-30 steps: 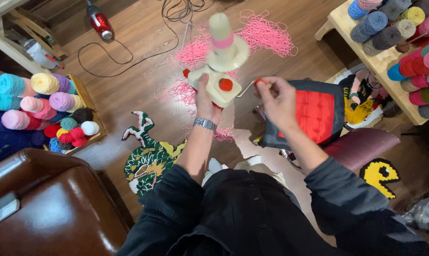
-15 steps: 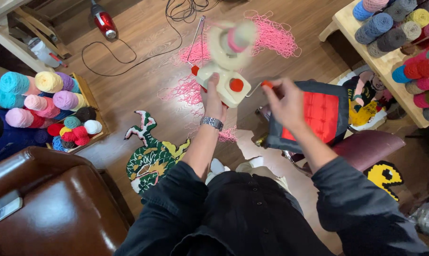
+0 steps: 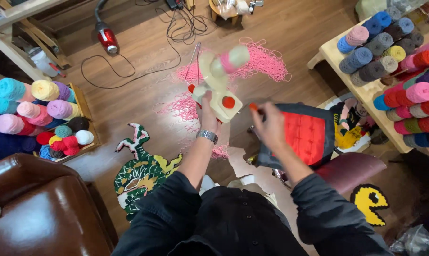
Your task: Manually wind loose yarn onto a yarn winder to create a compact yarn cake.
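My left hand (image 3: 207, 112) grips the base of a cream yarn winder (image 3: 217, 85) with red knobs and holds it up over the floor. Its spool, blurred by motion, carries a small band of pink yarn (image 3: 226, 61). My right hand (image 3: 268, 125) is closed on the winder's orange-tipped crank handle (image 3: 253, 107), just right of the base. A strand of pink yarn runs down to a loose pink tangle (image 3: 264, 64) on the wooden floor below.
A wooden crate of yarn balls (image 3: 36, 114) sits at left beside a brown leather seat (image 3: 39, 208). A shelf of yarn cones (image 3: 394, 61) stands at right. A red-and-black cushion (image 3: 304, 135), tufted rugs (image 3: 141, 173) and a red vacuum (image 3: 108, 40) with cable lie about.
My right hand has moved round with the crank handle, and the spool has spun and tilted from upright to leaning right. The left hand keeps hold of the base.
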